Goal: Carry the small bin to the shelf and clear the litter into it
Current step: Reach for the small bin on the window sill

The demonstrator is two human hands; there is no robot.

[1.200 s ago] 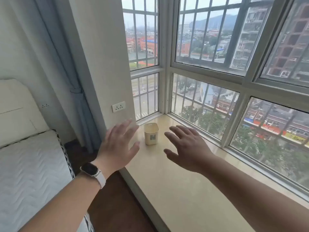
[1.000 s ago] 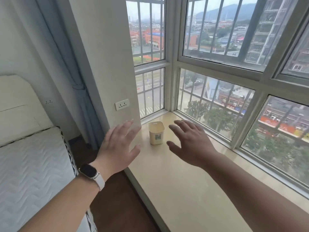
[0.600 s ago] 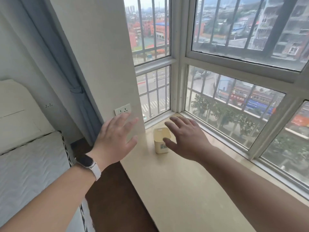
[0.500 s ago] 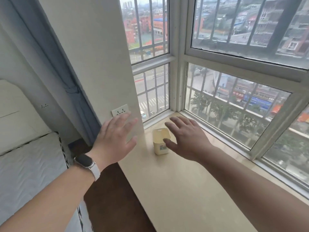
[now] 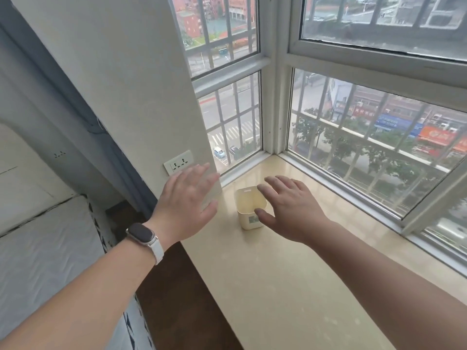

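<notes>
Head view: small bin (image 5: pixel 249 210) upright on window ledge (image 5: pixel 278 274), near corner.
Right hand (image 5: pixel 293 210): fingers wide, now over bin's rim, closer than before.
Left hand (image 5: pixel 187 200): fingers wide, still apart from bin.

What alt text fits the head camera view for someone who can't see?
A person's open right hand reaches over a small cream bin standing upright on a window ledge, not yet gripping it. The open left hand, watch on its wrist, hovers left of the bin by a wall socket. Barred windows overlook a street.
</notes>
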